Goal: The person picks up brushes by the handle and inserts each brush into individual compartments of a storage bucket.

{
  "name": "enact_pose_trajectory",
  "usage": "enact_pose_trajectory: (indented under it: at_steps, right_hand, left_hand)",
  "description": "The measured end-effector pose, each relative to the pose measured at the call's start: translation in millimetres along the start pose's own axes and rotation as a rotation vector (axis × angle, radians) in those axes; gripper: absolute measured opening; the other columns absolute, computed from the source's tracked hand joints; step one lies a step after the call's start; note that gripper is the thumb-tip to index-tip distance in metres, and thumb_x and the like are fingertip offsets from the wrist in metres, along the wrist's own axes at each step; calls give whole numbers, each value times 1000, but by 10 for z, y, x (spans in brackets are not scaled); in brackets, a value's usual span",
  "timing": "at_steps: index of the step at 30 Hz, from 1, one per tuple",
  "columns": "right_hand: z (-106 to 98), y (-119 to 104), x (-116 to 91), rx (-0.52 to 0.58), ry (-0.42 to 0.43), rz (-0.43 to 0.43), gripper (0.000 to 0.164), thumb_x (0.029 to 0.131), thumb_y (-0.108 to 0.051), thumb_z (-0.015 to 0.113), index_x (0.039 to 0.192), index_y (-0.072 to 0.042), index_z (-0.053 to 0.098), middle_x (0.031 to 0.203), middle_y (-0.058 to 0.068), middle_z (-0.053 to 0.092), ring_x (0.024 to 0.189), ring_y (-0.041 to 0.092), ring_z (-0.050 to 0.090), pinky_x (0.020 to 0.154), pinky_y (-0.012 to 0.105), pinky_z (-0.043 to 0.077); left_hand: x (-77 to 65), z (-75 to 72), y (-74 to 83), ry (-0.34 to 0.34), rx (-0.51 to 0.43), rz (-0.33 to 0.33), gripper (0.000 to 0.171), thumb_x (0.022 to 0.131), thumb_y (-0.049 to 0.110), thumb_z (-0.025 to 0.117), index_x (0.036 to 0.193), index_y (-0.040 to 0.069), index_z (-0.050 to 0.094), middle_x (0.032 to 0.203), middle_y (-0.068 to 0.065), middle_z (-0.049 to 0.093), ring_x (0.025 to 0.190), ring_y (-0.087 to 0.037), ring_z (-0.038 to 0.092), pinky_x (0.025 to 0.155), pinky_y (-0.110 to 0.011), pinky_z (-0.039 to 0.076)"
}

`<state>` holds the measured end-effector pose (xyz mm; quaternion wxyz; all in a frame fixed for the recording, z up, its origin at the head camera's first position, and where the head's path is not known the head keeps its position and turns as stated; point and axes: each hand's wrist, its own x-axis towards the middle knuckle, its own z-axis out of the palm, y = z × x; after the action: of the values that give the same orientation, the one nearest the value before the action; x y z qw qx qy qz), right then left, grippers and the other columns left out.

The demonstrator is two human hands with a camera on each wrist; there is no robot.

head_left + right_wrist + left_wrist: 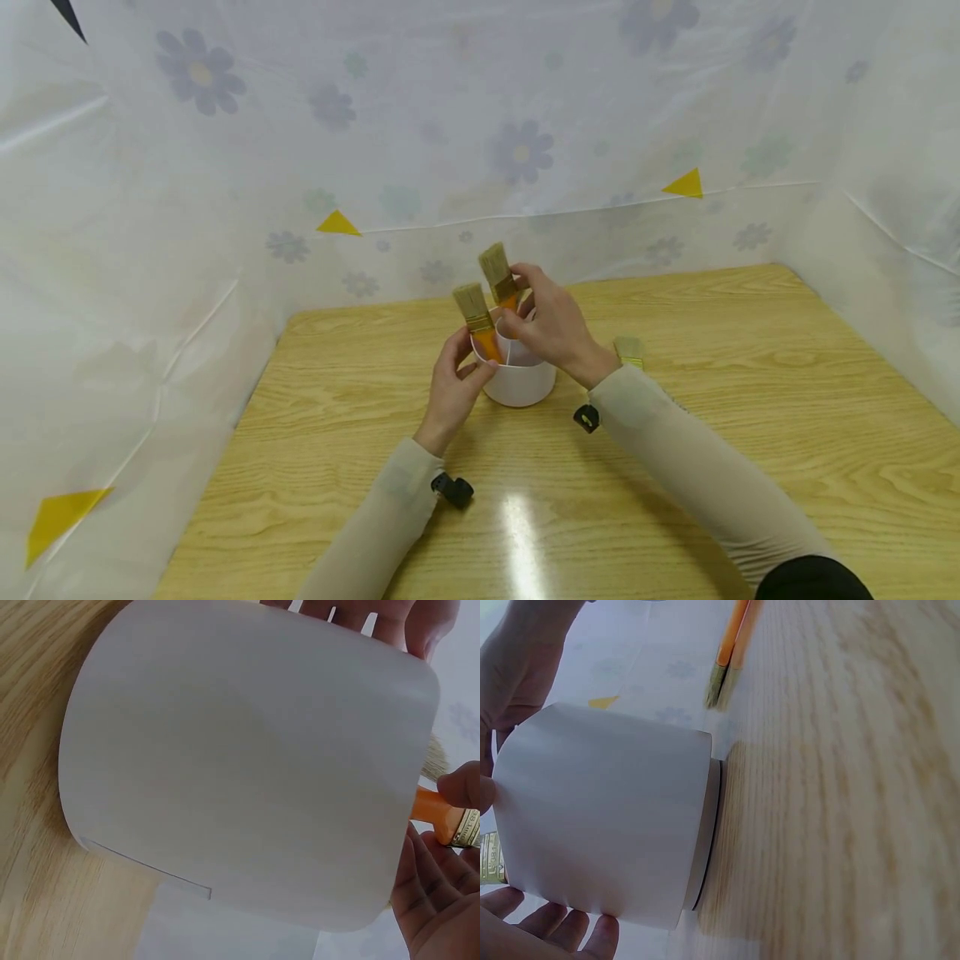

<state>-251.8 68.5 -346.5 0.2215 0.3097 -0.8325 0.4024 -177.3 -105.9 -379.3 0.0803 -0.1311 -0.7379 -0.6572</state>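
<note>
A white round holder (521, 387) with inner dividers stands upright on the table. One paintbrush (472, 307) leans in its left part, bristles up, orange handle inside. My left hand (450, 387) holds the holder at its left side, fingertips along the wall (607, 810) and thumb near the rim. Above the holder's back, my right hand (555, 325) pinches a second paintbrush (496, 271) with bristles up. The right wrist view shows its orange handle (430, 806) reaching down past the rim; the handle's lower end is hidden by the wall.
Another paintbrush (628, 348) lies on the wooden table (360, 367) to the right, partly behind my right wrist. Pale flowered sheeting (450, 125) with yellow triangles (339, 223) surrounds the table at the back and sides. Each sleeve carries a small black wrist device (452, 490).
</note>
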Motion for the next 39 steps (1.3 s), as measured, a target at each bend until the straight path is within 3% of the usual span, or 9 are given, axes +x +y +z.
enact_pose_trajectory:
  at_steps: [14,21,29,39]
  right_hand:
    - [28,92,-30,-101,-4,-59,48,79,-21,74,119,-8,50,95,6,66,69,14,59,55,29,49]
    - [45,111,-59,-142,-24,-93,49,78,-21,72,119,-7,49,93,3,66,71,13,56,57,29,48]
    - [48,107,-87,-180,-35,-68,47,79,-24,73,117,-7,50,90,4,63,76,22,59,59,34,49]
    - [35,112,-86,-194,-83,-14,49,79,-24,72,119,-9,49,93,5,63,78,20,59,59,35,50]
  left_hand:
    - [12,6,-9,-5,-9,-11,59,91,2,61,143,-1,35,141,-21,41,132,-36,37,104,-53,34]
    - [16,-1,-26,0,-2,-10,60,91,3,61,144,-1,35,142,-20,40,132,-34,37,104,-53,34]
    - [13,-9,-63,-16,-4,3,60,92,4,61,145,0,33,143,-20,39,133,-34,36,104,-53,34]
    - [16,-10,-60,-14,-8,2,60,92,4,61,145,0,33,143,-20,40,133,-34,36,105,-52,34]
